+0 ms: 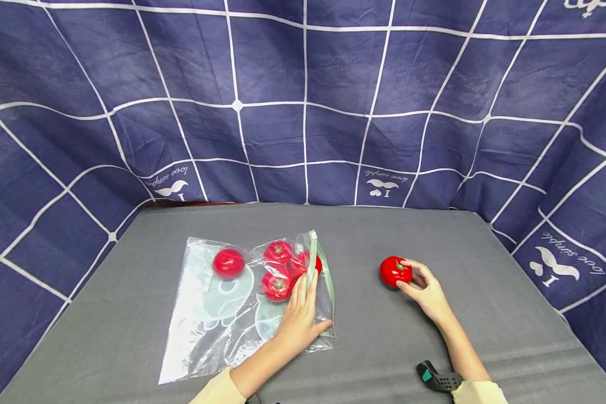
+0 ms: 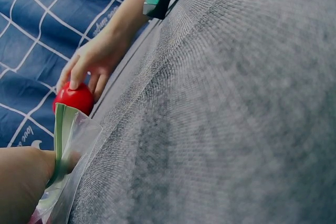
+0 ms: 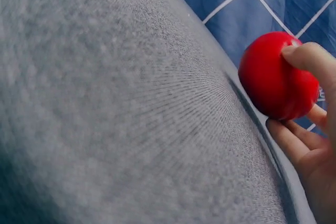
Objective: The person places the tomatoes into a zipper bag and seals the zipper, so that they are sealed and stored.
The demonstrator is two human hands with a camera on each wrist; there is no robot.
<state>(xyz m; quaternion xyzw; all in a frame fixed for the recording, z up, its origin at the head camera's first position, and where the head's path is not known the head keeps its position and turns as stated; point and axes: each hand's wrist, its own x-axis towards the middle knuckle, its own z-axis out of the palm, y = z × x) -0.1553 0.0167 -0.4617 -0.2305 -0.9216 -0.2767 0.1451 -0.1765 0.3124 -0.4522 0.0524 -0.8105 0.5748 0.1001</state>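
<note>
The right hand [image 1: 429, 293] holds a red tomato [image 1: 395, 271] between thumb and fingers, to the right of a clear zip bag [image 1: 202, 342]. In the right wrist view the thumb lies on one side of the tomato [image 3: 275, 77] and fingertips touch the other. Flat on the bag, near its green-edged mouth [image 1: 331, 286], rests the left hand [image 1: 299, 322], fingers straight and thumb spread. Several tomatoes [image 1: 278, 285] lie inside the bag by those fingers, and another [image 1: 228, 264] lies farther left in it. The left wrist view shows the green strip [image 2: 64, 129] beside the left hand [image 2: 23, 179].
The grey table [image 1: 368, 348] runs back to a dark blue curtain [image 1: 333, 140] with white grid lines, which also hangs at both sides. A black band with a teal patch [image 1: 439, 379] is on the right wrist.
</note>
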